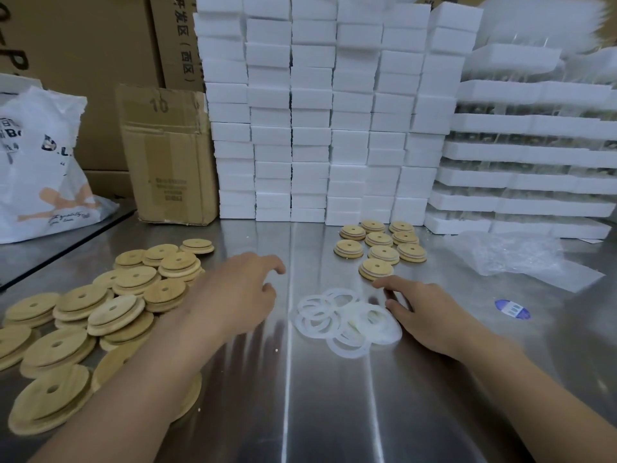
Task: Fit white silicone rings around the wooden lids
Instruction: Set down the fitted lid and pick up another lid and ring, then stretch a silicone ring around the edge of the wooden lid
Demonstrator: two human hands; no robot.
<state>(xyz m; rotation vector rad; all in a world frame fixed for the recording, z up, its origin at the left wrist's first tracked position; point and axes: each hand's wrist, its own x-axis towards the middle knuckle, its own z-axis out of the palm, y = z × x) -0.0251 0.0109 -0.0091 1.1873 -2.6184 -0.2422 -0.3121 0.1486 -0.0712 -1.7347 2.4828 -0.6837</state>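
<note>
Two bare forearms reach in from the bottom edge over the steel counter (300, 412). Left hand (233, 289) is slightly blurred, with its fingers loosely curled and nothing in them, just beside the loose heap of wooden lids (113, 309) that spreads across the counter's left side. Right hand (424, 312) lies palm down with its fingers stretched out and holds nothing. Its forefinger tip is close to the nearest lid of a second, smaller group of lids (380, 245) laid flat in rows further back – whether it touches, I cannot tell. Several of those show a pale band round the rim.

Between the two hands, just beside the right thumb, sits a tangle of white silicone rings (334, 317), overlapping one another.

At the back rises a wall of stacked white blocks (310, 111), with white trays (527, 155) piled to its right. A worn cardboard box (167, 155) and a printed plastic bag (40, 162) stand to the left – crumpled clear film (514, 252) and a blue sticker (512, 309) lie to the right.
</note>
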